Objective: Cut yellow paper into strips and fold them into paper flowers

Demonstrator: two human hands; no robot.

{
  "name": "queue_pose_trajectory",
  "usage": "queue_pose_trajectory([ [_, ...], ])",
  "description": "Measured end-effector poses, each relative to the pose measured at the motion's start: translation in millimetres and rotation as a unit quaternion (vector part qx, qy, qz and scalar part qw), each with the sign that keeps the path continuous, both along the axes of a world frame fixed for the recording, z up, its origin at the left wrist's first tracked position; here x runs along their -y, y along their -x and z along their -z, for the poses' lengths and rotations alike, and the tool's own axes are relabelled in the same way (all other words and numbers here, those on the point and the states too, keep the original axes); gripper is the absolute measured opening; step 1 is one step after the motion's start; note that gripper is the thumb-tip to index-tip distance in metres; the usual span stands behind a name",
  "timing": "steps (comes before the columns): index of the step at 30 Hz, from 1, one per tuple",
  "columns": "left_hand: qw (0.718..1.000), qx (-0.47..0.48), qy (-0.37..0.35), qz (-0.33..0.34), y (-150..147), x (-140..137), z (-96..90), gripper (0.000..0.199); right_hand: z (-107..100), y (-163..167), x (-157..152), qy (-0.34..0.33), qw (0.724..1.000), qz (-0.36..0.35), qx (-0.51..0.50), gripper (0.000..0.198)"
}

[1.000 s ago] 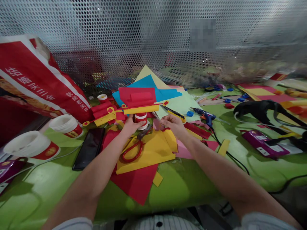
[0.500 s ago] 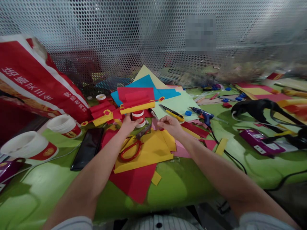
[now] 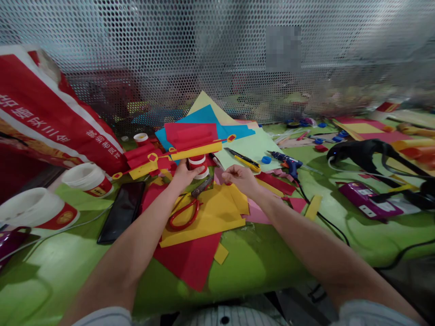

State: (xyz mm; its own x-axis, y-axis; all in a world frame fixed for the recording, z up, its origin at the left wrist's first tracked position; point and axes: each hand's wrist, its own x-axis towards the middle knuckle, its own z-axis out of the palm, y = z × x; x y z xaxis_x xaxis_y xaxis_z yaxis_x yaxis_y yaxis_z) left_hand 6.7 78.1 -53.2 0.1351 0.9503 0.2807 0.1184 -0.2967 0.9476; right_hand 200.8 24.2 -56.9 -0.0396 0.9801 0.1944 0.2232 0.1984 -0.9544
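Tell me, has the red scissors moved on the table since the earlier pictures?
No. The red scissors lie in the same place on the yellow paper, beside the black phone; only the camera view shifted slightly.

A craft workbench, probably in a shared workshop.
Coloured paper sheets (image 3: 204, 213), scissors (image 3: 186, 209), a glue gun (image 3: 288, 162) and a perforated metal screen (image 3: 217, 59) crowded the green table (image 3: 68, 267).
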Motion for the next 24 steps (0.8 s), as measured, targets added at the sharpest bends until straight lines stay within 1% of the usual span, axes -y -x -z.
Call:
queue_pose_trajectory([
  [4, 1.000, -0.022, -0.004, 0.000, -3, -5, -0.3, 0.058, -3, 0, 1, 0.008, 1.000, 0.011, 0.023, 0.032],
  [8, 0.999, -0.037, 0.001, -0.007, -3, -8, -1.5, 0.054, -12, -3, 3, 0.005, 0.998, 0.011, 0.059, 0.030],
  [11, 0.999, -0.048, 0.006, -0.018, -2, -11, -7.0, 0.049, -23, -10, 5, 0.011, 0.995, -0.019, 0.096, 0.029],
  [14, 0.998, -0.059, 0.012, -0.035, -3, -16, -13.8, 0.047, -39, -17, 12, 0.010, 0.983, -0.085, 0.162, 0.026],
  [16, 0.997, -0.063, 0.017, -0.050, -5, -23, -16.5, 0.046, -51, -19, 19, 0.012, 0.964, -0.141, 0.227, 0.022],
  [18, 0.996, -0.062, 0.025, -0.066, -8, -31, -17.1, 0.041, -62, -19, 27, 0.023, 0.933, -0.204, 0.296, 0.022],
  [21, 0.992, -0.063, 0.042, -0.096, -10, -44, -16.1, 0.036, -72, -13, 40, 0.052, 0.869, -0.306, 0.387, 0.032],
  [24, 0.988, -0.070, 0.052, -0.127, -9, -54, -16.7, 0.036, -72, -3, 51, 0.045, 0.807, -0.362, 0.464, 0.039],
])
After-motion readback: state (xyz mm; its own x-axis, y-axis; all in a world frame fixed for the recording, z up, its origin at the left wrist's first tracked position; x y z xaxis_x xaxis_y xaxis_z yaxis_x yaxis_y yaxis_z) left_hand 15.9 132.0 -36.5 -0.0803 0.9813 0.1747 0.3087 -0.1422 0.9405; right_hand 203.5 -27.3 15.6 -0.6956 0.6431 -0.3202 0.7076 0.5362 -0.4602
